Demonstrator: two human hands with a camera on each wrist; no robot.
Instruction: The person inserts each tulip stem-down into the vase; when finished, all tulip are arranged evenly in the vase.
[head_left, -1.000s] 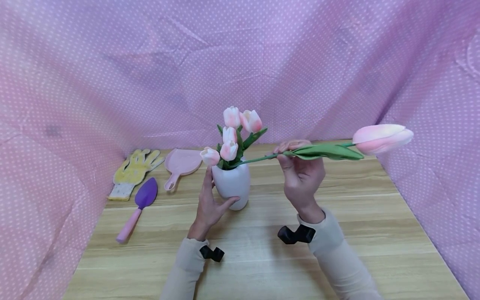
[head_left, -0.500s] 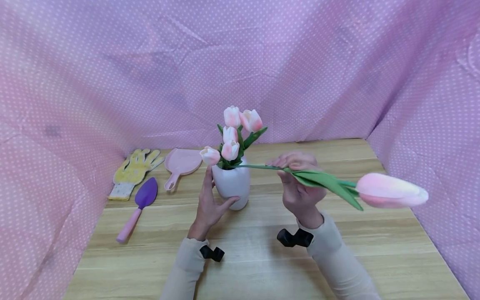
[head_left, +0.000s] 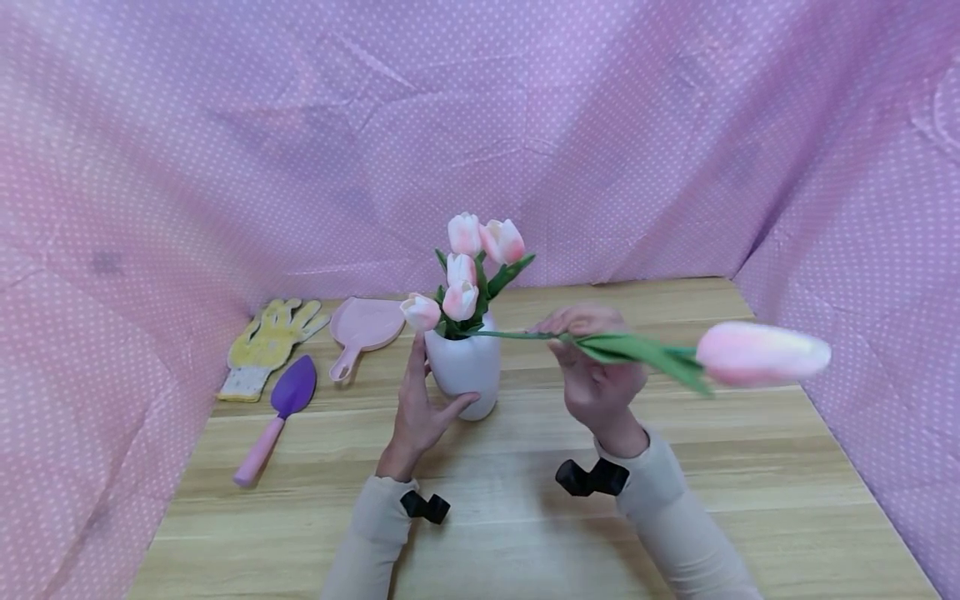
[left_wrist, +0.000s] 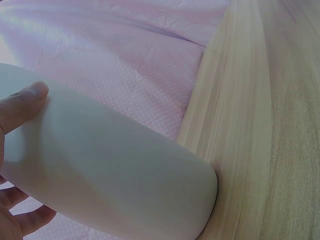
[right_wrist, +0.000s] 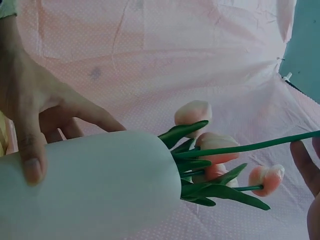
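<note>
My left hand [head_left: 422, 417] holds the white vase [head_left: 467, 367] from its left side, thumb across the front. Wrapped fingers also show on the vase wall [left_wrist: 115, 165] in the left wrist view. Several pink-and-white tulips [head_left: 461, 302] stand in its mouth. To the right, my right hand [head_left: 600, 392] pinches the green stem of another tulip [head_left: 761, 354], which lies almost level, its blossom pointing right and blurred. This stem [right_wrist: 240, 148] reaches into the vase mouth in the right wrist view; its lower end is hidden inside.
On the left of the wooden table [head_left: 495, 533] lie a yellow-and-white glove [head_left: 270, 346], a pink dustpan [head_left: 366, 327] and a purple trowel with a pink handle [head_left: 276, 421]. Pink dotted cloth [head_left: 480, 125] hangs behind and at both sides.
The held tulip's blossom swung down, then rose a little and moved left. My right hand has shifted slightly left and its grip has lowered; the left hand and vase stay put.
</note>
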